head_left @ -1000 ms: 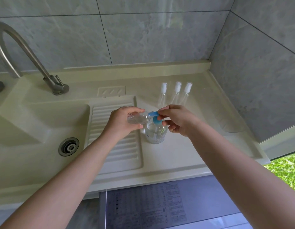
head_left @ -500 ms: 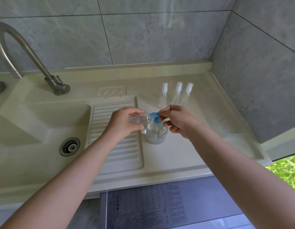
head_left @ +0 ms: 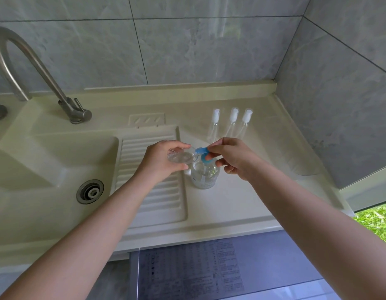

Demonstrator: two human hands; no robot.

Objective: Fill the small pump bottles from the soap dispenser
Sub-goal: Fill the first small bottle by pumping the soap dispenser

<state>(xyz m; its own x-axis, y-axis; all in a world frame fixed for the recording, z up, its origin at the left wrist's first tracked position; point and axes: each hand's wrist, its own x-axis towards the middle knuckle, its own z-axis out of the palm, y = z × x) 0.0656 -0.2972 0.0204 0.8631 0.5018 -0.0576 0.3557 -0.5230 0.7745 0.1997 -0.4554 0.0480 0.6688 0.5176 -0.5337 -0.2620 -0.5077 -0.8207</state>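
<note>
- A sheet of printed paper (head_left: 188,269) lies lowest in the view, below the front edge of the cream countertop (head_left: 226,208).
- Both bare forearms reach forward over the countertop from the near corners.
- The left hand (head_left: 160,162) has its fingers and thumb curled round a small clear bottle (head_left: 180,158), held on its side above the ribbed drainboard (head_left: 153,187), its open end turned toward the pump spout.
- The right hand (head_left: 233,158) has its fingertips together on the blue pump head (head_left: 204,155) of the soap dispenser (head_left: 204,176), thumb and forefinger pinching it; the other fingers are curled under.
- The soap dispenser, a clear round jar, stands upright on the countertop just right of the drainboard, beneath both hands.
- The sink basin (head_left: 47,169) with its metal drain (head_left: 90,191) lies to the left.
- Behind the hands, three small pump bottles (head_left: 232,124) with white tops stand in a row, close together.
- The steel faucet (head_left: 36,76) rises at the far left before the grey tiled wall (head_left: 187,44).
</note>
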